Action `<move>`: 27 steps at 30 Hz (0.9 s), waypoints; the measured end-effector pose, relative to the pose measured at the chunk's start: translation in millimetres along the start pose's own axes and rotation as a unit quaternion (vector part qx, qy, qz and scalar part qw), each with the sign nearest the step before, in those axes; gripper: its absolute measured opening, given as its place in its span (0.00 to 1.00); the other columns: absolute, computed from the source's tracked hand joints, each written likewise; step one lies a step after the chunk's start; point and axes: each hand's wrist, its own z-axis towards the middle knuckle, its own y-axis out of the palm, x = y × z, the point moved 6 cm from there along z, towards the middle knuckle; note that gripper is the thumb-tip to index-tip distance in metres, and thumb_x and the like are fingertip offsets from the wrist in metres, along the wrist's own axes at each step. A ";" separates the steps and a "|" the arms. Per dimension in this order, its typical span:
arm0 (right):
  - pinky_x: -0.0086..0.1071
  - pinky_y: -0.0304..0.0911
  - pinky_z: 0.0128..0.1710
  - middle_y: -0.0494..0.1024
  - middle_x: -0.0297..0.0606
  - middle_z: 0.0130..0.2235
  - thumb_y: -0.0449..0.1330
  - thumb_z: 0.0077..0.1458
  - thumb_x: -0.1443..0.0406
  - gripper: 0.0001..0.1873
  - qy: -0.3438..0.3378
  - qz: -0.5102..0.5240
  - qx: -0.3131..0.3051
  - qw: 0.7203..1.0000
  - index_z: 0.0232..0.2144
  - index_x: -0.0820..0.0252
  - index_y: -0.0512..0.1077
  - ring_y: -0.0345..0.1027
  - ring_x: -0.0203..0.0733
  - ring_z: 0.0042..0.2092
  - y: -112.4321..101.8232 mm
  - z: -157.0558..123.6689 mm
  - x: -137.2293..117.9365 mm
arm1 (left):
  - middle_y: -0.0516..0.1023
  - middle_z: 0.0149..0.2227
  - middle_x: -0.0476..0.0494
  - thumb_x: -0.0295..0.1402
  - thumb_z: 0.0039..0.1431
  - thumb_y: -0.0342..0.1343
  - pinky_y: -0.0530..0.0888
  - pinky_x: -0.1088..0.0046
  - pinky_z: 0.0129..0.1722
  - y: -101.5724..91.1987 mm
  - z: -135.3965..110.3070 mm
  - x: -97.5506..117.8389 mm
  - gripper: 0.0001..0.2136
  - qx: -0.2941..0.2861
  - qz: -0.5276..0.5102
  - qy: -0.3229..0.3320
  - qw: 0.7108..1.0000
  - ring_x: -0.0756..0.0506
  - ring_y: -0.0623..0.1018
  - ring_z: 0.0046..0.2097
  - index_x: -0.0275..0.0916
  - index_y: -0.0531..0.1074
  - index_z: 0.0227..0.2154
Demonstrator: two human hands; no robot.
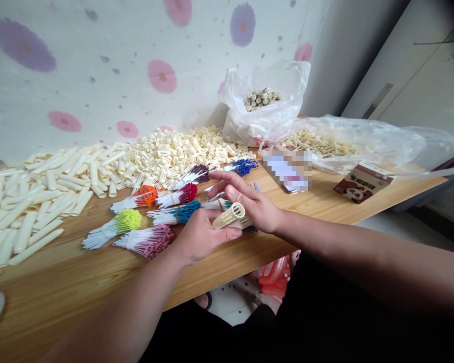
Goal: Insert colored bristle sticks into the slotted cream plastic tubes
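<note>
My left hand (pixel 201 236) is closed around a cream plastic tube (pixel 227 216) with slots in its end, held tilted above the table's front part. Another slotted piece shows beside it, partly covered by the hands. My right hand (pixel 259 206) is at the tube's right side with its fingers stretched out; whether its palm touches the tube I cannot tell. Around the hands lie bundles of thin white sticks with coloured tips: a teal bundle (pixel 177 214), a pink one (pixel 147 240), a yellow one (pixel 113 228), a red one (pixel 177 195) and an orange one (pixel 136 198).
Smooth cream tubes (pixel 34 212) are heaped at left, with a pile of slotted cream pieces (pixel 189 146) along the wall. Further right are a white plastic bag (pixel 242 123) of round-ended parts, a phone (pixel 283 171), a clear bag (pixel 321 143) of small pieces and a brown carton (pixel 361 182).
</note>
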 end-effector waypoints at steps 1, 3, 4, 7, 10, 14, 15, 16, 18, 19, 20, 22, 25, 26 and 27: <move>0.36 0.64 0.43 0.70 0.39 0.43 0.50 0.60 0.50 0.25 0.007 0.008 0.001 1.000 0.53 0.56 0.58 0.65 0.40 0.43 0.4 0.7 0.5 | 0.65 0.20 0.53 0.37 0.48 0.61 0.59 0.77 0.24 0.2 -0.3 0.9 0.11 0.002 -0.006 0.001 1.000 0.54 0.63 0.24 0.34 0.70 0.19; 0.36 0.64 0.40 0.70 0.39 0.42 0.48 0.60 0.50 0.24 0.020 0.028 -0.009 0.999 0.53 0.56 0.58 0.66 0.39 0.41 2.0 3.1 -0.6 | 0.66 0.19 0.53 0.36 0.48 0.61 0.59 0.77 0.23 1.2 -1.3 3.4 0.11 0.001 -0.023 0.003 1.000 0.54 0.63 0.23 0.34 0.71 0.19; 0.36 0.65 0.40 0.70 0.39 0.42 0.48 0.61 0.50 0.24 0.019 0.028 -0.016 0.999 0.53 0.56 0.58 0.67 0.39 0.41 2.4 4.7 -3.2 | 0.66 0.19 0.53 0.37 0.48 0.61 0.59 0.78 0.22 1.8 -1.9 4.5 0.11 -0.002 -0.038 0.003 0.999 0.54 0.63 0.22 0.34 0.72 0.20; 0.37 0.64 0.43 0.72 0.40 0.40 0.45 0.63 0.53 0.20 -0.035 -0.060 0.019 0.997 0.50 0.58 0.61 0.67 0.40 0.42 -8.5 8.0 -19.9 | 0.67 0.18 0.53 0.38 0.49 0.61 0.57 0.79 0.18 0.8 -2.6 4.7 0.11 0.004 -0.104 -0.007 0.995 0.56 0.61 0.19 0.33 0.73 0.24; 0.38 0.62 0.45 0.72 0.40 0.38 0.48 0.63 0.59 0.14 -0.166 -0.290 0.094 0.938 0.43 0.60 0.67 0.67 0.41 0.43 -26.0 2.4 -46.4 | 0.67 0.18 0.53 0.40 0.48 0.61 0.54 0.81 0.14 -9.1 -0.2 -1.4 0.12 0.056 -0.212 -0.018 0.976 0.57 0.60 0.17 0.34 0.71 0.25; 0.42 0.59 0.49 0.70 0.46 0.48 0.49 0.61 0.68 0.14 -0.286 -0.582 -0.046 0.759 0.48 0.63 0.66 0.61 0.47 0.51 -11.0 -8.6 -47.8 | 0.68 0.19 0.52 0.36 0.45 0.63 0.57 0.83 0.15 -19.4 4.4 -10.6 0.12 0.090 -0.345 -0.028 0.934 0.55 0.65 0.20 0.34 0.71 0.29; 0.41 0.59 0.48 0.70 0.47 0.50 0.49 0.62 0.68 0.15 -0.286 -0.630 -0.064 0.719 0.49 0.63 0.66 0.59 0.48 0.52 -8.2 -9.2 -42.5 | 0.69 0.20 0.51 0.35 0.45 0.63 0.58 0.83 0.15 -19.0 5.1 -10.8 0.12 0.082 -0.360 -0.028 0.929 0.55 0.65 0.20 0.34 0.70 0.30; 0.41 0.59 0.46 0.71 0.47 0.48 0.48 0.62 0.67 0.14 -0.277 -0.670 -0.066 0.686 0.49 0.63 0.67 0.60 0.48 0.51 -6.6 -8.5 -37.4 | 0.70 0.20 0.51 0.35 0.45 0.63 0.57 0.83 0.15 -17.8 5.4 -10.1 0.12 0.070 -0.364 -0.028 0.928 0.56 0.65 0.20 0.34 0.70 0.30; 0.38 0.57 0.39 0.74 0.45 0.40 0.48 0.63 0.66 0.12 -0.256 -0.721 -0.048 0.642 0.40 0.64 0.71 0.62 0.45 0.43 -4.4 -4.7 -30.0 | 0.70 0.20 0.50 0.36 0.46 0.63 0.55 0.83 0.14 -13.7 5.0 -7.4 0.12 0.045 -0.342 -0.029 0.938 0.57 0.62 0.18 0.34 0.69 0.29; 0.36 0.56 0.36 0.74 0.44 0.35 0.48 0.63 0.66 0.13 -0.246 -0.735 -0.040 0.630 0.34 0.63 0.72 0.62 0.43 0.38 -3.1 -2.1 -27.3 | 0.70 0.20 0.50 0.37 0.46 0.62 0.54 0.83 0.14 -11.4 4.5 -6.0 0.12 0.034 -0.323 -0.031 0.945 0.57 0.61 0.18 0.34 0.68 0.28; 0.36 0.53 0.33 0.73 0.42 0.30 0.48 0.63 0.66 0.15 -0.234 -0.745 -0.038 0.624 0.29 0.63 0.71 0.61 0.42 0.34 -1.6 1.0 -25.0 | 0.70 0.20 0.50 0.39 0.47 0.62 0.54 0.82 0.14 -9.3 3.9 -4.9 0.13 0.025 -0.300 -0.032 0.953 0.57 0.61 0.17 0.35 0.68 0.27; 0.36 0.50 0.31 0.73 0.41 0.27 0.47 0.62 0.66 0.18 -0.193 -0.754 -0.058 0.625 0.25 0.62 0.71 0.61 0.42 0.32 1.2 7.9 -20.1 | 0.68 0.18 0.52 0.41 0.49 0.59 0.53 0.81 0.14 -6.6 2.7 -4.6 0.13 0.018 -0.235 -0.039 0.971 0.56 0.60 0.17 0.36 0.66 0.25; 0.35 0.50 0.31 0.75 0.43 0.29 0.51 0.59 0.66 0.14 -0.036 -0.750 -0.129 0.648 0.27 0.63 0.73 0.64 0.43 0.33 0.0 15.6 -7.0 | 0.68 0.18 0.51 0.39 0.52 0.56 0.57 0.79 0.17 -9.7 0.8 -3.6 0.11 0.057 -0.037 -0.020 0.997 0.54 0.62 0.18 0.36 0.67 0.23; 0.34 0.50 0.29 0.76 0.43 0.28 0.54 0.56 0.65 0.12 0.022 -0.743 -0.152 0.651 0.25 0.63 0.73 0.65 0.43 0.31 -1.1 14.7 -2.6 | 0.69 0.19 0.50 0.36 0.51 0.56 0.58 0.78 0.20 -11.1 -0.2 -0.6 0.09 0.077 0.052 0.005 0.996 0.53 0.64 0.20 0.36 0.68 0.22; 0.33 0.50 0.28 0.75 0.43 0.27 0.56 0.54 0.64 0.11 0.073 -0.737 -0.170 0.650 0.24 0.62 0.73 0.65 0.42 0.29 -2.3 12.0 1.2 | 0.70 0.20 0.49 0.33 0.51 0.56 0.60 0.76 0.22 -11.6 -1.6 3.5 0.07 0.093 0.136 0.035 0.986 0.52 0.66 0.22 0.36 0.69 0.22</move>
